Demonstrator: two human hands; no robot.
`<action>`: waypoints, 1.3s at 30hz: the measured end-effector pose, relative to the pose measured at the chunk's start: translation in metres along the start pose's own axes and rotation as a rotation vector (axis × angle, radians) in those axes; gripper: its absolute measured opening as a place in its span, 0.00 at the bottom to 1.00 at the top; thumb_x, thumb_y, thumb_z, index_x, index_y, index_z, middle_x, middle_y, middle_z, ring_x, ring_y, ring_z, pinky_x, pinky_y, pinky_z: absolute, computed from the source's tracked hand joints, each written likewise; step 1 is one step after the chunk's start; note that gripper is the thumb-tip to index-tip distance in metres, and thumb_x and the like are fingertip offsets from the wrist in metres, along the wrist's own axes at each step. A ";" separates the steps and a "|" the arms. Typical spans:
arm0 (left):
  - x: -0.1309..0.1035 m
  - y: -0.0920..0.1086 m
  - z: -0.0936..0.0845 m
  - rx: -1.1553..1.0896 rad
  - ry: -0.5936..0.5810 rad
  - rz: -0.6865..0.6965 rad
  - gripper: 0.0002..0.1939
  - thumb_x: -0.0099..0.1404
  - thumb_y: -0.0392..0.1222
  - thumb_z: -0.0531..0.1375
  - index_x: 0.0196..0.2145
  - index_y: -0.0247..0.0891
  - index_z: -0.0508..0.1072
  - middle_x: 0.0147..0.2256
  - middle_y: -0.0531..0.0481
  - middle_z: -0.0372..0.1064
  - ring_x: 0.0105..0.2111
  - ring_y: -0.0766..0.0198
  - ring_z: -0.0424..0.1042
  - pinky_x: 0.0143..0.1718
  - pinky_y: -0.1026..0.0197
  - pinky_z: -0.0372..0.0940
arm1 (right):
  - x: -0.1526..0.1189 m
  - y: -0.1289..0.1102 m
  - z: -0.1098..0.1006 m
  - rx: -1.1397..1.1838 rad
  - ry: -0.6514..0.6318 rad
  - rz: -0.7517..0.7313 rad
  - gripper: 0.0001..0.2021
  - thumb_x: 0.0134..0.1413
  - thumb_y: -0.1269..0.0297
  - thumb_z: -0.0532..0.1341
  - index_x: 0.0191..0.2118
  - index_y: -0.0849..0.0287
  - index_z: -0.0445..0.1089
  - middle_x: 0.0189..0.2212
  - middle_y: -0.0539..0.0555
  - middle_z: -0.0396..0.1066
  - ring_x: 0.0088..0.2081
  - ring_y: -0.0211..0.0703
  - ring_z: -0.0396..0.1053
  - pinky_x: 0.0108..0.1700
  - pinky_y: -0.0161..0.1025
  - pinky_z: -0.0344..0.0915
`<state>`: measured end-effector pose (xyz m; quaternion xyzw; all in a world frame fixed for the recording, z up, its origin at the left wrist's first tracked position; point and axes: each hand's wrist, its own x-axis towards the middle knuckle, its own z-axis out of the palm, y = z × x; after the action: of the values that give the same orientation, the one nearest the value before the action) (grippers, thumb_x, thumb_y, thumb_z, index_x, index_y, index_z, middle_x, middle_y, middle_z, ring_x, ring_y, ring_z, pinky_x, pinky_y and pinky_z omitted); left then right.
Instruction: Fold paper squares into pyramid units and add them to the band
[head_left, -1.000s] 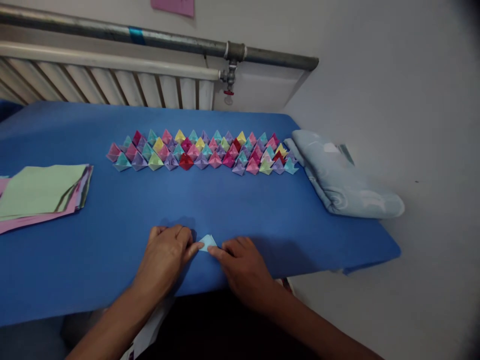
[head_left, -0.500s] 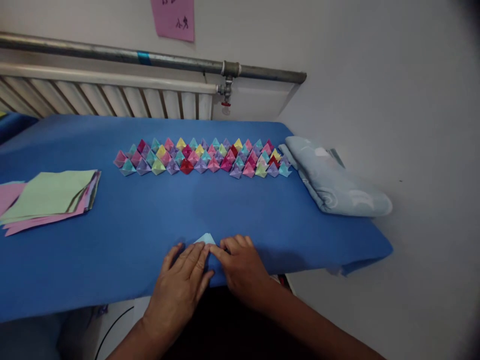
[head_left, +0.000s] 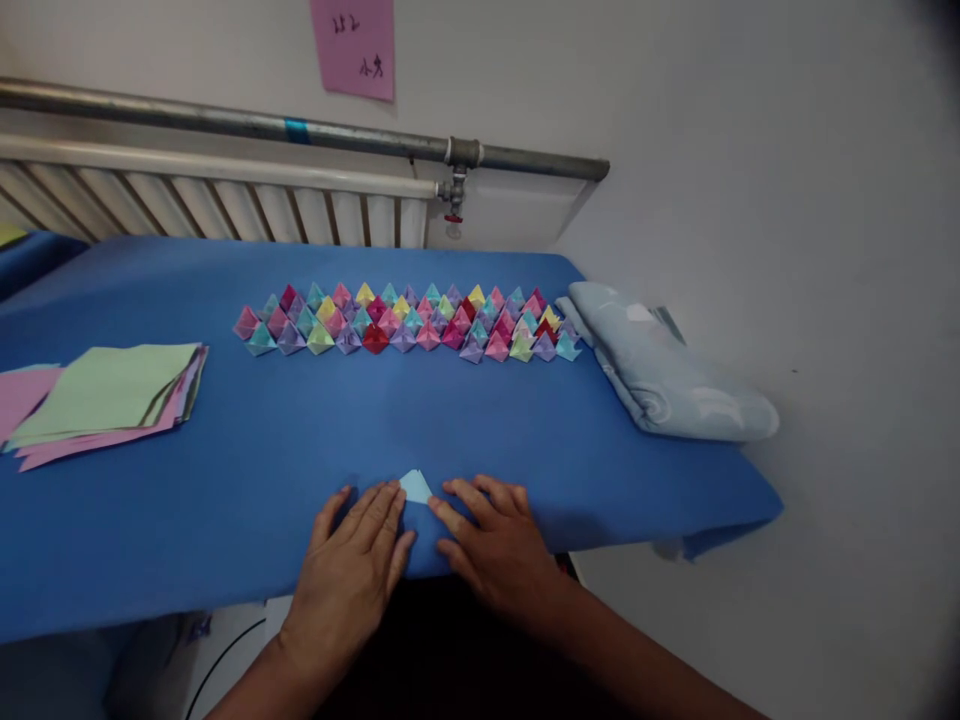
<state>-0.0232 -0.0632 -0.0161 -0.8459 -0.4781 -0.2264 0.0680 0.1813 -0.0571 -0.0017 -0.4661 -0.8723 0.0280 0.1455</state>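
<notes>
A small folded piece of light blue paper (head_left: 415, 487) lies flat near the front edge of the blue-covered table (head_left: 315, 420). My left hand (head_left: 352, 550) rests on its left side, fingers stretched out and the fingertips on the paper's edge. From the right, my right hand (head_left: 491, 540) touches the paper's lower right corner with its index fingertip, the other fingers spread on the cloth. Part of the paper is covered by the left fingers. Beyond the hands stand rows of small folded paper boats (head_left: 375, 337) in many colours.
A stack of coloured paper sheets (head_left: 112, 390), green on top, lies at the left. On the right is a folded light blue blanket (head_left: 667, 370) against the wall. Behind the table run a radiator (head_left: 247, 210) and a metal pipe (head_left: 202, 118) with a valve.
My hands have moved a little apart, and more of the light blue paper shows between them. The right hand's fingers have spread out. The view has tilted slightly up.
</notes>
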 end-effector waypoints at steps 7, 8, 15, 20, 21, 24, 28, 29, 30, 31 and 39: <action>0.036 -0.023 -0.008 -0.077 -0.251 0.154 0.12 0.69 0.36 0.52 0.36 0.35 0.75 0.40 0.41 0.74 0.37 0.53 0.72 0.41 0.49 0.62 | -0.019 0.003 -0.003 0.069 0.071 0.136 0.14 0.63 0.62 0.57 0.53 0.52 0.70 0.53 0.57 0.68 0.51 0.54 0.60 0.50 0.53 0.56; 0.044 -0.028 -0.010 -0.093 -0.270 0.177 0.11 0.68 0.36 0.53 0.34 0.36 0.74 0.40 0.42 0.74 0.38 0.54 0.71 0.41 0.51 0.62 | -0.022 0.003 -0.004 0.081 0.094 0.165 0.13 0.63 0.63 0.57 0.52 0.52 0.71 0.53 0.57 0.68 0.51 0.54 0.61 0.50 0.53 0.56; 0.083 -0.051 -0.007 -0.211 -0.428 0.342 0.04 0.63 0.37 0.59 0.30 0.40 0.72 0.29 0.53 0.70 0.29 0.64 0.70 0.33 0.64 0.61 | -0.025 0.003 0.001 0.084 0.210 0.176 0.11 0.62 0.65 0.57 0.48 0.56 0.73 0.50 0.58 0.70 0.50 0.51 0.63 0.49 0.49 0.58; 0.091 -0.056 -0.004 -0.244 -0.462 0.388 0.03 0.62 0.37 0.59 0.31 0.41 0.73 0.29 0.54 0.71 0.30 0.65 0.71 0.31 0.66 0.60 | -0.024 0.003 0.003 0.088 0.252 0.164 0.10 0.62 0.66 0.58 0.47 0.56 0.73 0.49 0.58 0.70 0.49 0.49 0.64 0.49 0.48 0.59; 0.092 -0.056 -0.005 -0.248 -0.463 0.392 0.03 0.62 0.37 0.59 0.31 0.41 0.74 0.29 0.54 0.71 0.30 0.65 0.71 0.31 0.67 0.60 | -0.024 0.002 0.003 0.093 0.257 0.168 0.10 0.62 0.67 0.58 0.47 0.56 0.73 0.49 0.58 0.70 0.49 0.49 0.64 0.49 0.49 0.59; 0.093 -0.057 -0.008 -0.249 -0.463 0.395 0.05 0.64 0.39 0.58 0.31 0.42 0.75 0.30 0.53 0.72 0.30 0.65 0.71 0.31 0.67 0.61 | -0.023 0.001 0.002 0.104 0.267 0.175 0.10 0.61 0.68 0.59 0.47 0.56 0.73 0.48 0.58 0.71 0.49 0.50 0.64 0.49 0.49 0.59; 0.092 -0.057 -0.008 -0.250 -0.468 0.385 0.07 0.65 0.39 0.57 0.33 0.42 0.75 0.32 0.53 0.74 0.32 0.66 0.73 0.34 0.68 0.63 | -0.023 0.000 0.000 0.118 0.279 0.169 0.10 0.60 0.69 0.60 0.46 0.56 0.73 0.48 0.58 0.71 0.48 0.50 0.65 0.48 0.49 0.59; 0.092 -0.057 -0.007 -0.248 -0.467 0.374 0.07 0.65 0.39 0.57 0.33 0.42 0.76 0.32 0.53 0.75 0.32 0.66 0.73 0.35 0.68 0.63 | -0.023 0.000 0.000 0.127 0.283 0.169 0.10 0.60 0.69 0.60 0.46 0.56 0.73 0.48 0.58 0.71 0.48 0.50 0.65 0.48 0.49 0.59; 0.091 -0.056 -0.006 -0.242 -0.463 0.355 0.07 0.65 0.39 0.57 0.34 0.42 0.76 0.32 0.52 0.75 0.33 0.66 0.74 0.35 0.68 0.64 | -0.023 0.000 0.000 0.141 0.285 0.172 0.10 0.60 0.69 0.60 0.46 0.56 0.73 0.48 0.58 0.71 0.48 0.50 0.65 0.49 0.50 0.59; 0.089 -0.054 -0.005 -0.232 -0.454 0.328 0.07 0.65 0.38 0.56 0.34 0.42 0.76 0.32 0.52 0.75 0.32 0.65 0.74 0.35 0.67 0.64 | -0.023 0.000 0.000 0.157 0.288 0.176 0.10 0.59 0.69 0.60 0.46 0.56 0.73 0.48 0.57 0.72 0.48 0.51 0.65 0.49 0.50 0.59; 0.061 -0.022 0.001 -0.171 -0.197 -0.056 0.12 0.65 0.29 0.49 0.37 0.37 0.72 0.30 0.47 0.74 0.31 0.61 0.74 0.34 0.62 0.65 | 0.001 -0.011 -0.006 0.567 0.369 0.295 0.06 0.61 0.66 0.56 0.39 0.57 0.70 0.35 0.53 0.73 0.38 0.42 0.69 0.41 0.39 0.64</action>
<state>-0.0146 -0.0041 0.0080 -0.8532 -0.4847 -0.1840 -0.0578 0.1731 -0.0628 0.0066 -0.5253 -0.7122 0.2047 0.4183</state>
